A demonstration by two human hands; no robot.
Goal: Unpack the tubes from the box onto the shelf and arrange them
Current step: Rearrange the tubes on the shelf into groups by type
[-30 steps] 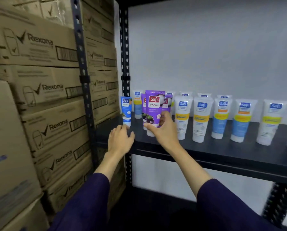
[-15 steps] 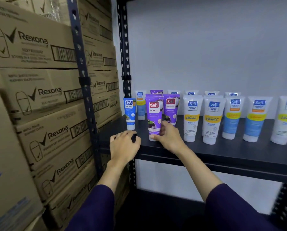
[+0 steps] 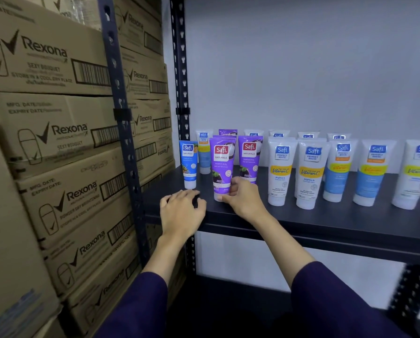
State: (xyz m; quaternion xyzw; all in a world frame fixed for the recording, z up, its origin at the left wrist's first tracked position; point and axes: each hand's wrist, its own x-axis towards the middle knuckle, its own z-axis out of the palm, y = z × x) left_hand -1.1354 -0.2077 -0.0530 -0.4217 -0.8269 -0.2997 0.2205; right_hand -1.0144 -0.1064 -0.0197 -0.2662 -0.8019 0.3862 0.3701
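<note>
Right hand (image 3: 243,200) pinches upright purple plastic tube (image 3: 222,167) low, steadying it on black metal shelf (image 3: 326,220); left hand (image 3: 182,211) beside tube, loosely curled, empty.

Open shelf front, crowded back

The shelf (image 3: 301,220) has a bare front strip right of the right hand (image 3: 244,202); rows of white tubes (image 3: 280,172) block the rear, the upright post (image 3: 183,93) and stacked Rexona boxes (image 3: 57,132) wall the left.
</note>
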